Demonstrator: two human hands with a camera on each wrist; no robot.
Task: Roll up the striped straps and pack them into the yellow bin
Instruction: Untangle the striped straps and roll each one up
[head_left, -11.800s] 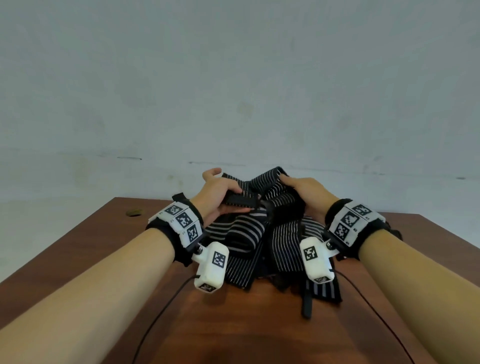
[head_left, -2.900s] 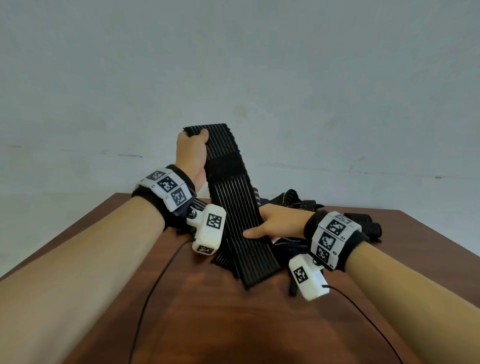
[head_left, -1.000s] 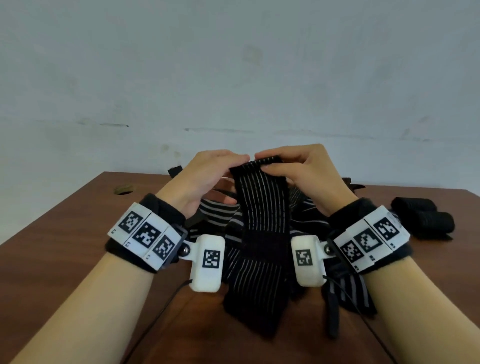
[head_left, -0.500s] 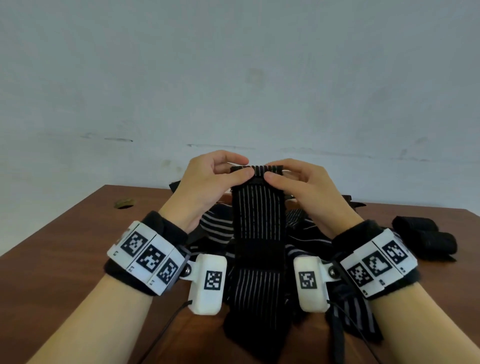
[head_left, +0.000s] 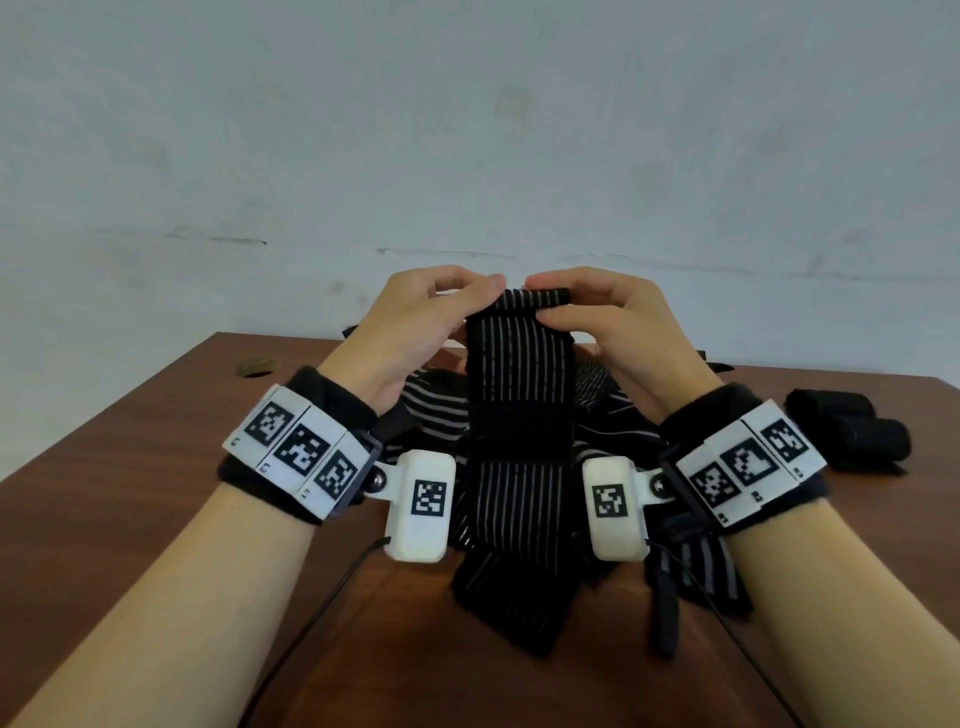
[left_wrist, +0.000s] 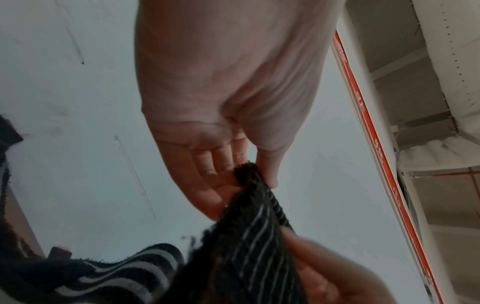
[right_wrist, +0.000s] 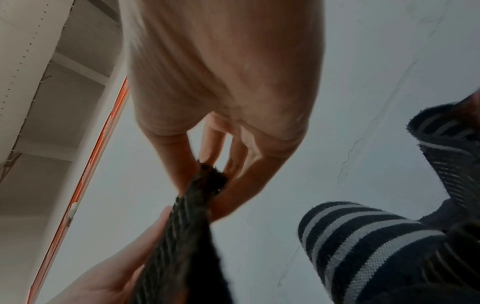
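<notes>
striped strap (head_left: 521, 358) held up above pile of straps (head_left: 431, 415), tail on table (head_left: 130, 467) | left hand (head_left: 415, 322) and right hand (head_left: 613, 322) pinch its top edge, first turn begun | risk: uneven pinch makes crooked, loose roll; tail can snag pile | yellow bin not visible

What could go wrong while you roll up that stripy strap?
Both hands, left hand and right hand, only pinch the strap's top edge, so the small first roll might slip loose. The long tail hangs down onto the pile of other straps and could catch on them. No yellow bin shows in any view, so the finished roll may have to be carried some way and might unroll.
</notes>
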